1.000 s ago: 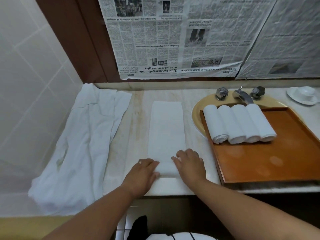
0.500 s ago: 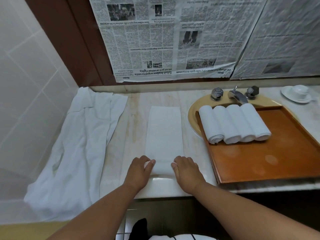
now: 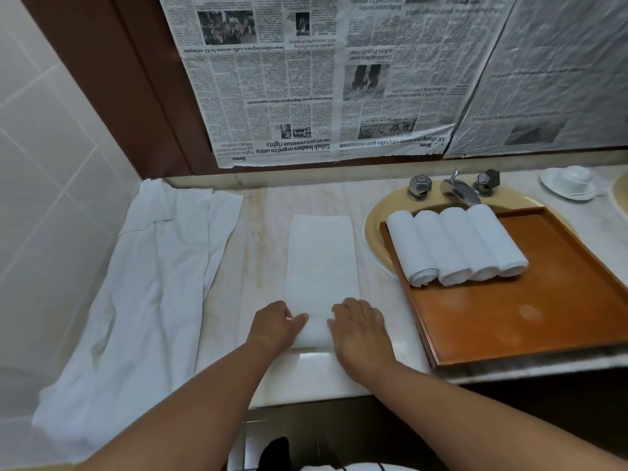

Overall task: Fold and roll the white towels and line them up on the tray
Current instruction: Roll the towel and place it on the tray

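A white towel [image 3: 321, 263] folded into a long narrow strip lies on the marble counter, running away from me. Its near end is turned up into a small roll. My left hand [image 3: 275, 324] grips the left end of that roll, thumb on top. My right hand [image 3: 360, 329] curls over the right end. To the right, a brown wooden tray [image 3: 509, 321] sits over the sink, and several rolled white towels [image 3: 455, 246] lie side by side at its far left corner.
A large crumpled white cloth [image 3: 146, 287] covers the counter's left part and hangs over the front edge. The tap [image 3: 458, 190] and its two knobs stand behind the tray. A white cup and saucer [image 3: 569, 181] sit at the far right. Newspaper covers the wall behind.
Both hands have turned the towel's near end up into a roll and pushed it a little away from me. The flat part of the strip looks shorter.
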